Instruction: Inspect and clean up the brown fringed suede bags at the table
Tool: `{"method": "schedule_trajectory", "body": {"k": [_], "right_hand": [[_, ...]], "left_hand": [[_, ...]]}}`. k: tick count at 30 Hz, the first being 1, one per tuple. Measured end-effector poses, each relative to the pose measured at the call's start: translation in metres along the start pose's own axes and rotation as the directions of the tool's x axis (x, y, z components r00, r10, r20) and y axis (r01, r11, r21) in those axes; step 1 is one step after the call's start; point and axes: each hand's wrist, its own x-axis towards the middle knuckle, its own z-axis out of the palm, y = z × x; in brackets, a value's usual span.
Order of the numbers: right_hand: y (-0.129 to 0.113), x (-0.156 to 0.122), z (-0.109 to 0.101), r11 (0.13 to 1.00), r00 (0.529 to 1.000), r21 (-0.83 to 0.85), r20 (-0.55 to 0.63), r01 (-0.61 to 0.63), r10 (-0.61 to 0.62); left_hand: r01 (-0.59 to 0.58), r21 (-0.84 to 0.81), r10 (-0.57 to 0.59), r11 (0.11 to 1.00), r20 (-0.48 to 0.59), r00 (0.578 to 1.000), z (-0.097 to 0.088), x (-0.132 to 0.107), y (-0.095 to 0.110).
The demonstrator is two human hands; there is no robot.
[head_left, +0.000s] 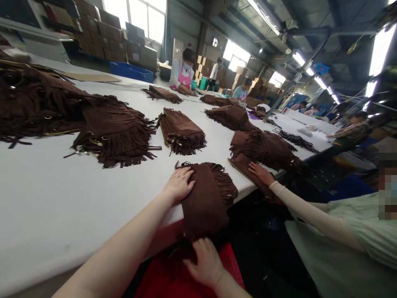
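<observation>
A brown suede fringed bag [206, 198] lies over the near edge of the white table [62, 198], half hanging off. My left hand [180, 182] lies flat on the bag's upper left side, fingers stretched out. My right hand [206, 263] is below the table edge at the bag's hanging bottom end, fingers curled against it; whether it grips the bag is unclear. A red cloth [173, 277] sits under my right hand.
Several stacks of the same brown fringed bags [181, 132] [114, 132] [263, 147] cover the table. A co-worker's hand [260, 173] on the right rests on another bag. More people work at the far end, with cardboard boxes [102, 33] and a blue crate [132, 71] behind.
</observation>
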Motion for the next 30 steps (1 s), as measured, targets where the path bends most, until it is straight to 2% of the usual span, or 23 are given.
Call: {"method": "schedule_trajectory", "body": {"k": [6, 9, 12, 15, 18, 21, 22, 24, 26, 28, 30], "right_hand": [[0.012, -0.008, -0.02, 0.999, 0.97, -0.049, 0.244, 0.024, -0.011], [0.017, -0.016, -0.032, 0.994, 0.953, -0.1, 0.304, 0.033, -0.001], [0.017, -0.025, -0.037, 0.99, 0.952, -0.124, 0.305, 0.062, -0.021], [0.012, -0.04, -0.033, 0.992, 0.976, -0.107, 0.214, 0.073, -0.048], [0.008, -0.065, -0.033, 0.996, 0.996, -0.015, 0.003, 0.089, -0.089], [0.004, -0.094, -0.049, 0.983, 0.98, 0.154, -0.186, 0.099, -0.069], [0.003, -0.101, -0.058, 0.973, 0.979, 0.213, -0.2, 0.091, -0.048], [0.0, -0.112, -0.076, 0.953, 0.988, 0.295, -0.154, 0.066, -0.021], [0.001, -0.117, -0.088, 0.95, 0.991, 0.312, -0.131, 0.014, 0.028], [0.005, -0.119, -0.092, 0.953, 0.968, 0.293, -0.211, -0.073, 0.139], [0.011, -0.119, -0.09, 0.947, 0.916, 0.286, -0.32, -0.148, 0.24]], "left_hand": [[-0.012, 0.011, 0.012, 1.0, 0.002, 1.0, 0.004, 0.002, -0.002], [-0.018, 0.013, 0.018, 1.0, 0.017, 1.0, 0.004, 0.003, -0.002], [-0.012, 0.011, 0.011, 1.0, 0.028, 1.0, 0.002, 0.003, -0.001], [-0.006, 0.012, 0.006, 1.0, 0.019, 1.0, 0.0, 0.001, 0.001], [-0.002, 0.003, 0.002, 1.0, 0.023, 1.0, -0.002, 0.0, 0.002], [0.003, -0.005, -0.003, 1.0, 0.031, 1.0, -0.002, 0.0, 0.002], [0.004, -0.005, -0.004, 1.0, 0.03, 1.0, -0.002, 0.0, 0.002], [0.002, 0.0, -0.002, 1.0, 0.023, 1.0, 0.0, 0.001, 0.001], [-0.003, 0.006, 0.003, 1.0, 0.021, 1.0, 0.001, 0.002, 0.0], [-0.008, 0.011, 0.007, 1.0, 0.018, 1.0, 0.002, 0.003, -0.001], [-0.009, 0.013, 0.009, 1.0, 0.018, 1.0, 0.003, 0.003, -0.001]]}}
